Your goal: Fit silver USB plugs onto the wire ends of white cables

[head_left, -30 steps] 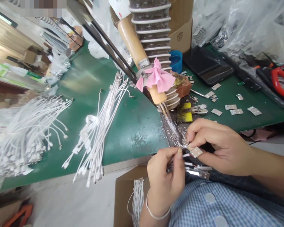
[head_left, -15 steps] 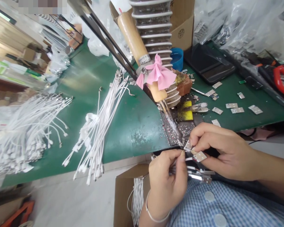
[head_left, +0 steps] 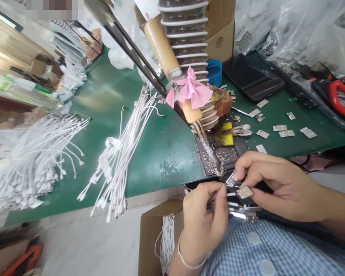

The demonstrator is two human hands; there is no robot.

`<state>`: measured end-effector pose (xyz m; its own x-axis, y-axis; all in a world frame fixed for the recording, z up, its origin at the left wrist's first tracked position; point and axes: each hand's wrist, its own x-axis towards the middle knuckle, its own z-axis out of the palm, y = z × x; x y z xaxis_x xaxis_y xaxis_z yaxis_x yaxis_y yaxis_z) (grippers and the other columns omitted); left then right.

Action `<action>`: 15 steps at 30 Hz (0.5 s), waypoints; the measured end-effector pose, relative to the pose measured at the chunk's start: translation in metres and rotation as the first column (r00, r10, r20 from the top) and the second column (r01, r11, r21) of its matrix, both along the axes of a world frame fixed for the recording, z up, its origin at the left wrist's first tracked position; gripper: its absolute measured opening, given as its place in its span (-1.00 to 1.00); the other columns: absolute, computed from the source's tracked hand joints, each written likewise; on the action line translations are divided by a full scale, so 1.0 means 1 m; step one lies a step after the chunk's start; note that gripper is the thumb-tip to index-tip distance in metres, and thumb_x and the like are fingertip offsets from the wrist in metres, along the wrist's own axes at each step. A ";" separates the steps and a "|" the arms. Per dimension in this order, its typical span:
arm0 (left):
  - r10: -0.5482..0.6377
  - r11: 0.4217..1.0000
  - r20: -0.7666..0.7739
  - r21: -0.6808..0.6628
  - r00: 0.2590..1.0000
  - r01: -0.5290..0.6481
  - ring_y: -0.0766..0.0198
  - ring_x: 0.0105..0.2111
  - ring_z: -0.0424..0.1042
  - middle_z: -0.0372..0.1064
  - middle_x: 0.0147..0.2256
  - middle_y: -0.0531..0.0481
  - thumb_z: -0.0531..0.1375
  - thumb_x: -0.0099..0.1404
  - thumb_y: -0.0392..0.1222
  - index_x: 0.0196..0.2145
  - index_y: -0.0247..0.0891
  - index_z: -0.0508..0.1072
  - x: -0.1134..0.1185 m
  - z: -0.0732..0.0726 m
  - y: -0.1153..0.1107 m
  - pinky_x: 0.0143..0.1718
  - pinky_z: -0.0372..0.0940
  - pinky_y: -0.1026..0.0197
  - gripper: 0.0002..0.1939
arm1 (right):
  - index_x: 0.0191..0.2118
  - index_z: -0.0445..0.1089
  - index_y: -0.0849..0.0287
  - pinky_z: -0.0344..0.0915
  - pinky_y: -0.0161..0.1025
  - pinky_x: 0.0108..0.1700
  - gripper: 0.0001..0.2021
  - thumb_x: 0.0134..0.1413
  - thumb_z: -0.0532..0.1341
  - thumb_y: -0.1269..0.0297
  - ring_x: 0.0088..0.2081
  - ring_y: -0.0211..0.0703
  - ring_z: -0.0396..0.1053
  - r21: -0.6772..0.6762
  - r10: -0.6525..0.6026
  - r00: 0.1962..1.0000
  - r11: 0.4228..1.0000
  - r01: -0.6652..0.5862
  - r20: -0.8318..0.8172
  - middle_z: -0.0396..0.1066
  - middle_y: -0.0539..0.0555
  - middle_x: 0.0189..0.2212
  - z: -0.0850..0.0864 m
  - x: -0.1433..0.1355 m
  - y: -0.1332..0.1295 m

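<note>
My left hand (head_left: 207, 214) is closed around a bunch of white USB cables (head_left: 232, 194), their metal ends poking out to the right. One of those ends carries a flat metal USB plug (head_left: 245, 192). Between thumb and fingers, my right hand (head_left: 278, 186) pinches a small silver USB connector (head_left: 232, 179), right by my left fingertips. Just above hangs a fixed soldering iron (head_left: 162, 48) with a wooden handle and a pink cloth bow, its tip (head_left: 214, 157) pointing down at a dark pad. The exact contact between wire and connector is too small to make out.
Loose USB connectors (head_left: 286, 133) lie at the right, near a black phone (head_left: 254, 78) and red-handled pliers (head_left: 342, 96). A yellow sponge (head_left: 227, 135) sits beside the iron. Bundles of white cables (head_left: 129, 145) cover the left. Below stands a cardboard box (head_left: 149, 230) holding more cables.
Both hands have shifted slightly right and the connector in my right hand has drawn a little away from the soldering iron's tip. Both hands keep their hold.
</note>
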<state>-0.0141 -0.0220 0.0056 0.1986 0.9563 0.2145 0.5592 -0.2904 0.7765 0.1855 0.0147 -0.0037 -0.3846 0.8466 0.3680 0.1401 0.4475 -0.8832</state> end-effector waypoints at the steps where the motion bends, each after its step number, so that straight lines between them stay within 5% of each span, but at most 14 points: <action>1: -0.003 1.000 0.002 -0.003 1.000 0.003 0.43 -0.56 0.38 0.45 -0.47 0.12 0.19 0.31 -0.40 -0.24 -0.20 0.43 0.000 0.000 0.000 -0.52 0.25 0.39 -0.87 | -0.35 0.34 0.12 0.37 -0.39 -0.27 -0.81 0.02 0.16 0.60 -0.32 -0.33 0.40 -0.006 0.005 1.000 1.000 -0.005 -0.002 0.38 0.00 -0.31 0.000 0.001 0.000; 11: -0.058 0.998 -0.003 0.006 0.998 0.058 0.40 -0.56 0.41 0.46 -0.50 0.07 0.17 0.36 -0.30 -0.29 -0.24 0.44 -0.008 -0.007 -0.001 -0.52 0.25 0.38 -0.94 | -0.36 0.30 0.11 0.40 -0.38 -0.26 -0.83 0.05 0.14 0.57 -0.33 -0.33 0.42 -0.023 0.117 0.992 0.993 -0.116 0.053 0.40 0.00 -0.31 0.002 0.009 -0.006; 15: -0.031 0.996 0.018 -0.081 0.999 0.033 0.39 -0.60 0.39 0.44 -0.56 0.05 0.11 0.42 -0.19 -0.41 -0.25 0.44 -0.025 -0.008 -0.008 -0.55 0.23 0.37 -0.75 | -0.35 0.29 0.08 0.46 -0.37 -0.26 -0.83 0.06 0.14 0.54 -0.30 -0.27 0.48 -0.049 0.244 0.955 0.970 -0.239 0.168 0.43 0.02 -0.30 -0.002 0.015 -0.011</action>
<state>-0.0396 -0.0298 -0.0027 0.2265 0.9639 0.1401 0.5371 -0.2436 0.8076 0.2009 0.0033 -0.0057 -0.6344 0.7292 0.2565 0.1811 0.4627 -0.8678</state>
